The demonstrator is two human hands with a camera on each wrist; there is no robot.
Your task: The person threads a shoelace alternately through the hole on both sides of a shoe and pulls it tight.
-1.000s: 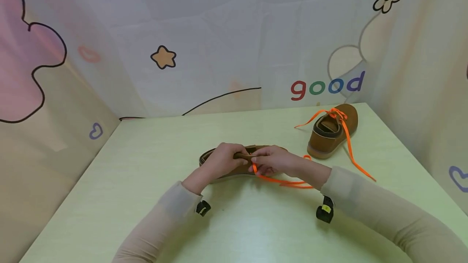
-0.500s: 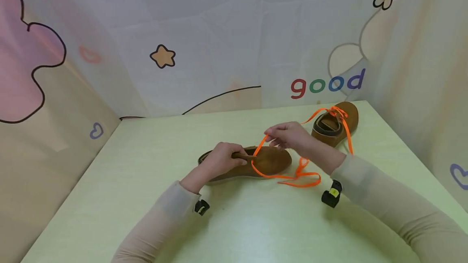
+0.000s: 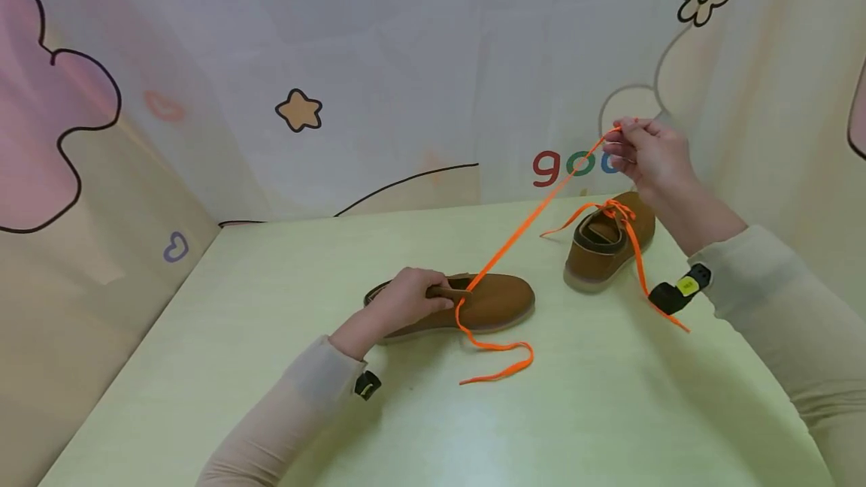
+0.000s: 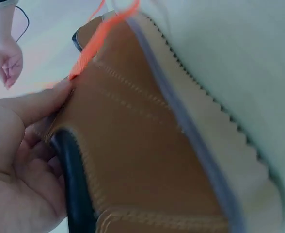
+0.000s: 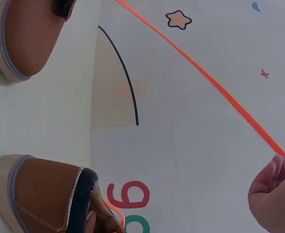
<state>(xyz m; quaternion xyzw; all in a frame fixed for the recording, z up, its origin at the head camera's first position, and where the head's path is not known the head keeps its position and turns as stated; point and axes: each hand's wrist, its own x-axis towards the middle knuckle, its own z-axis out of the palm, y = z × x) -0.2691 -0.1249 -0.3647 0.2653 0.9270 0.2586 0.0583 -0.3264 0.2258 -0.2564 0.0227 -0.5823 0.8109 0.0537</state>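
Note:
A brown shoe lies on the table, toe to the right in the head view. My left hand grips the near eyelet flap of that shoe, thumb outside and fingers tucked in the opening, as the left wrist view shows. An orange shoelace runs taut from the flap up to my right hand, which pinches it high above the table at the right. The lace's other part hangs from the flap and lies curved on the table before the shoe. In the right wrist view my right hand is partly cut off.
A second brown shoe, with a tied orange lace, stands at the back right, below my right forearm. A printed curtain rises behind the table.
My right hand has left the flap and drawn the lace up and to the right, pulling it straight. The loose part on the table has shifted. My left hand stays on the flap.

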